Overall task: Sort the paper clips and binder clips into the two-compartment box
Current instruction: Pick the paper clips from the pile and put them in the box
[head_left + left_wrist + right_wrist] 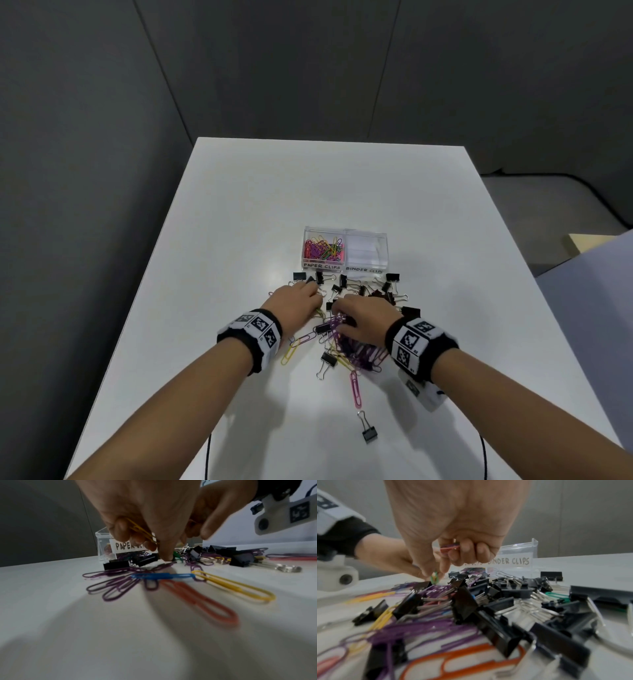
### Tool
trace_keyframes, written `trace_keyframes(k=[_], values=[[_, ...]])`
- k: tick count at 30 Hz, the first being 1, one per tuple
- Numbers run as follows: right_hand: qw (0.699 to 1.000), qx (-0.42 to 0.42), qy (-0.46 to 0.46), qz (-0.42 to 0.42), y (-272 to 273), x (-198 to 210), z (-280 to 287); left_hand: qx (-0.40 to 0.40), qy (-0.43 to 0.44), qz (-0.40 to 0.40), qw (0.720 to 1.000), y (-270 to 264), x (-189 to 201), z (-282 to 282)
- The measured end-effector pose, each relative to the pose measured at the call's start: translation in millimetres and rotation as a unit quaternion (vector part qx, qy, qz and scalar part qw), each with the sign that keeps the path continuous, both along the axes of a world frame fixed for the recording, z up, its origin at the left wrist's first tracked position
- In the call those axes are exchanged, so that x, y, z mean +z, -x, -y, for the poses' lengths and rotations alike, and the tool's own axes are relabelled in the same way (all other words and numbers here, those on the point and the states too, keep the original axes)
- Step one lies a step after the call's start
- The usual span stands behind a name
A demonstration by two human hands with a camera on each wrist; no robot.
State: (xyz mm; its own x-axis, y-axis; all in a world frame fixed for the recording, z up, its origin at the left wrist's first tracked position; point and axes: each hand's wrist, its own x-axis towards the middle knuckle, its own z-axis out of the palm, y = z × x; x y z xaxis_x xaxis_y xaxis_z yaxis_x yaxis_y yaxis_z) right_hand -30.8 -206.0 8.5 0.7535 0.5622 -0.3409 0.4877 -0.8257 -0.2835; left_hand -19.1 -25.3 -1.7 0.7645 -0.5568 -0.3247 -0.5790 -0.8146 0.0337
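A clear two-compartment box (346, 263) stands mid-table; its left half, labelled PAPER CLIPS, holds coloured paper clips (322, 248), and its BINDER CLIPS half (368, 251) looks empty. In front lies a mixed pile of black binder clips (510, 592) and paper clips (423, 631). My left hand (164, 557) keeps yellow paper clips (140, 532) in its curled fingers while a fingertip touches the table by a purple clip (164, 564). My right hand (435, 573) holds red paper clips (449, 547) in curled fingers and pinches a green paper clip (434, 578).
A lone binder clip (369, 433) and a pink paper clip (355, 389) lie nearer the front edge. Blue, orange and yellow paper clips (236, 588) lie under my left wrist. The white table (239, 205) has dark walls behind it.
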Motion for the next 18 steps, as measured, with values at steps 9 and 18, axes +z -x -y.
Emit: trace_keyframes(k=[9, 18], values=[[0.998, 0.039, 0.04, 0.026, 15.7, -9.0, -19.5, 0.101, 0.111, 0.022, 0.989, 4.3, 4.4, -21.1], [0.998, -0.041, 0.007, 0.042, 15.4, -4.5, -32.9, 0.193, 0.102, -0.038, 0.975, 18.6, 2.0, -41.3]])
